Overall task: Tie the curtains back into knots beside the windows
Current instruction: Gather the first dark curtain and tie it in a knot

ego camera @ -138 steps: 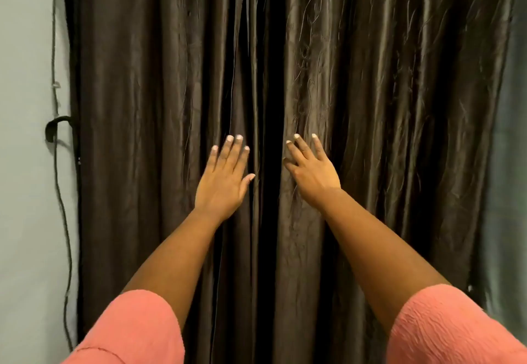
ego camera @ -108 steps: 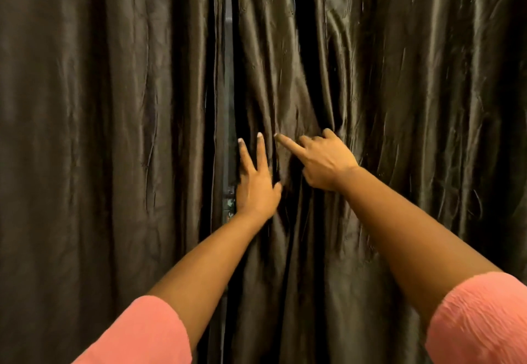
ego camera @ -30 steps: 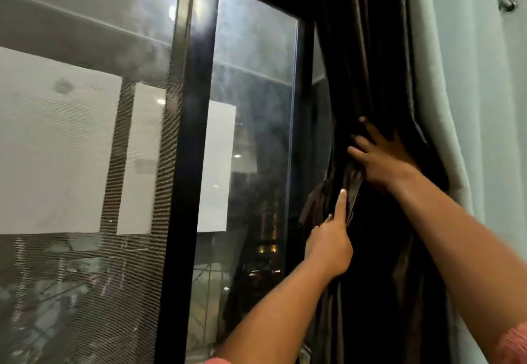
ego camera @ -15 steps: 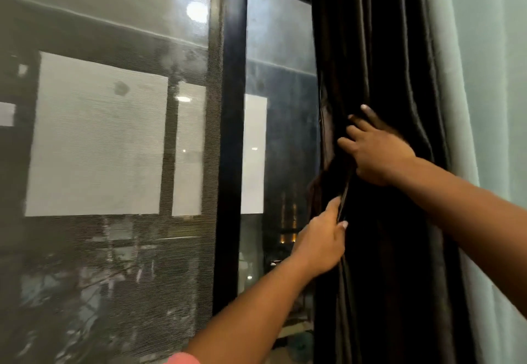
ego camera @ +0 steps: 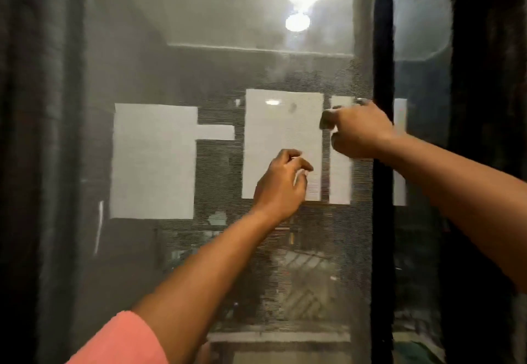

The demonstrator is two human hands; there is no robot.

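Dark curtains (ego camera: pixel 42 164) (unknotted) flanking window (ego camera: pixel 228 64)
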